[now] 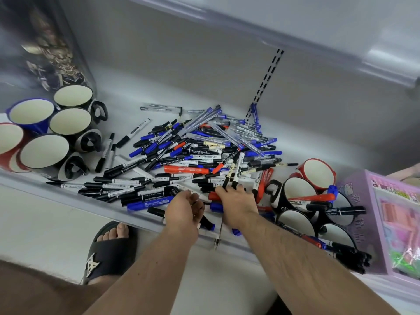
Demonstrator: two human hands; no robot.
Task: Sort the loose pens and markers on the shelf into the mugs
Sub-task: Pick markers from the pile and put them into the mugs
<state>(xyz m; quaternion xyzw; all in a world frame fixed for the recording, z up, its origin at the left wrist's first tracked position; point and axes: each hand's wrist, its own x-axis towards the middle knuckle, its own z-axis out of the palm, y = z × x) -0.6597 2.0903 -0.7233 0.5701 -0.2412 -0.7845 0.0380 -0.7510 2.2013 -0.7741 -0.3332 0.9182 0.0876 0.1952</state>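
A big heap of black, blue and red pens and markers (pixel 193 153) covers the middle of the white shelf (pixel 127 103). Several empty mugs (pixel 45 151) stand at the left. More mugs (pixel 300 194) stand at the right, some holding markers, one with a red marker (pixel 316 197) across its rim. My right hand (pixel 236 201) reaches into the heap's front edge and grips a few markers, including two slim black-and-white ones (pixel 234 171) and a red one. My left hand (pixel 184 210) sits beside it, fingers curled over the pens at the shelf's front; what it holds is hidden.
A purple boxed toy set (pixel 391 221) stands at the far right, next to the mugs. A dark patterned box (pixel 45 48) sits behind the left mugs. The shelf's front lip (pixel 75 198) runs below the pile. My foot in a black sandal (pixel 109 248) is on the floor.
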